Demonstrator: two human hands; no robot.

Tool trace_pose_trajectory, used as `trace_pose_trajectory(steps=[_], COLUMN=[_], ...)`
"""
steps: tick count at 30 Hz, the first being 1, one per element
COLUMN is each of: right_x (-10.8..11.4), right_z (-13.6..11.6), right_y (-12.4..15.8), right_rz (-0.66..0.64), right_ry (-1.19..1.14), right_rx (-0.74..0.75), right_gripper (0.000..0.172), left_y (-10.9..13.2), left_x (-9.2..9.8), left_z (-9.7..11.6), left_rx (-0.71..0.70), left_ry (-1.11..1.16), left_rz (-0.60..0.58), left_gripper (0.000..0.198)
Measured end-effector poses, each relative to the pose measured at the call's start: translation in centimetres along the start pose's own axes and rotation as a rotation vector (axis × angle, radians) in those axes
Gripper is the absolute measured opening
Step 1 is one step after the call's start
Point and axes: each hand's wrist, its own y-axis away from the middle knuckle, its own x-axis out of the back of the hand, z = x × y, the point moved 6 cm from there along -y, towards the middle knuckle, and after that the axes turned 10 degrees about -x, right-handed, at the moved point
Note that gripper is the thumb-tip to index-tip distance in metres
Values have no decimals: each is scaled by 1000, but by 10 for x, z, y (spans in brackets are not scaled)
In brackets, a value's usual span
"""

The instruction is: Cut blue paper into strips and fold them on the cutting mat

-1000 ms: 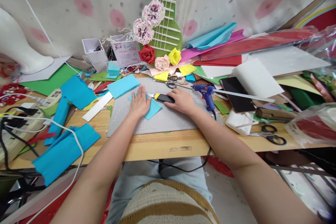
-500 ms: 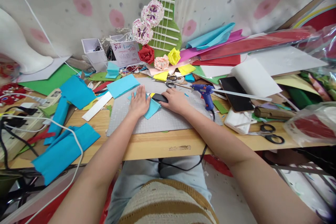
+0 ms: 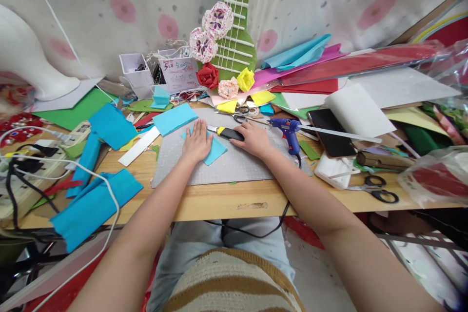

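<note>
My left hand (image 3: 197,142) lies flat, fingers stretched forward, pressing a piece of light blue paper (image 3: 216,150) onto the grey cutting mat (image 3: 248,168). Part of that paper is hidden under the palm. In my right hand (image 3: 254,139) is a black and yellow utility knife (image 3: 229,132), gripped by its handle, its blade pointing left toward my left fingers, just beyond the paper's far edge. Another folded light blue sheet (image 3: 175,119) rests at the mat's upper left corner.
A blue glue gun (image 3: 288,132) stands at the mat's right, near a black phone (image 3: 331,131) and scissors (image 3: 378,189). Blue paper pieces (image 3: 98,204) and a power strip (image 3: 32,180) lie left. Behind stands a green guitar-shaped craft (image 3: 237,44) with paper flowers.
The knife has shifted slightly away from the paper, showing more of its blade and handle. My left hand stays on the paper. The whole view has moved slightly.
</note>
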Motion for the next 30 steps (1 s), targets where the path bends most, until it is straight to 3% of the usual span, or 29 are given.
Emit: trace_pose_trajectory(steps=[10, 19, 24, 27, 30], right_x=[-5, 5, 6, 3, 2], right_z=[-19, 16, 26, 27, 26], right_y=[-8, 0, 10, 11, 12], right_rz=[-26, 48, 53, 42, 40], right_ry=[16, -33, 0, 5, 13], right_rx=[24, -128, -249, -290, -300], right_gripper=[42, 41, 40, 41, 44], left_y=[0, 0, 4, 5, 0], left_x=[-1, 2, 10, 22, 28], left_z=[-1, 0, -13, -13, 6], left_rx=[-16, 8, 27, -109, -385], left_ry=[31, 96, 289, 347, 288], left_rz=[47, 42, 221, 274, 51], left_gripper=[62, 62, 58, 55, 50])
